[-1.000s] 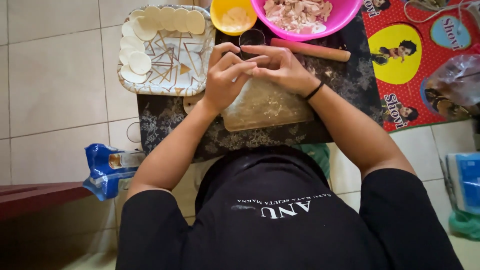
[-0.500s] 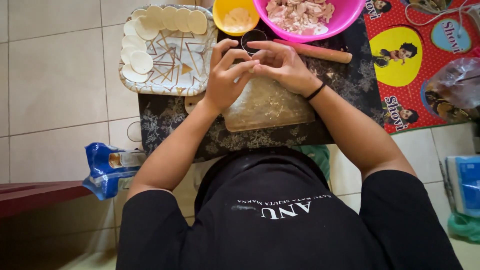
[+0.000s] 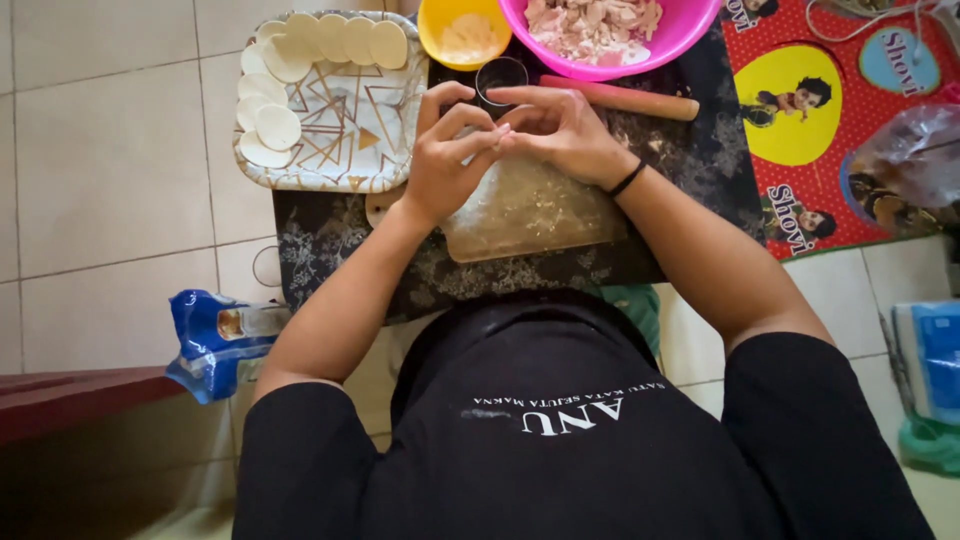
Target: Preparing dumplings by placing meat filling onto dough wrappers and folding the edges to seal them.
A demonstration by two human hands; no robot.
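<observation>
My left hand (image 3: 448, 160) and my right hand (image 3: 562, 132) meet fingertip to fingertip above a floured wooden board (image 3: 530, 222). Together they pinch a small pale dough piece (image 3: 502, 131), which the fingers mostly hide. A black band is around my right wrist. Left of the hands is a patterned tray (image 3: 345, 140) with several round dough wrappers (image 3: 278, 126) along its edge. Just beyond the hands are a small dark cup (image 3: 500, 74), a wooden rolling pin (image 3: 640, 101), a pink bowl (image 3: 690, 28) of chopped filling and a yellow bowl (image 3: 440, 45).
The board lies on a dark patterned mat (image 3: 330, 245) on a tiled floor. A red cartoon mat (image 3: 800, 190) and a clear plastic bag (image 3: 915, 160) lie to the right. A blue packet (image 3: 215, 335) is at my left, another blue pack (image 3: 930, 360) at my right.
The fingers of both hands have shifted slightly around the dough piece. The hands stay in the same place over the board.
</observation>
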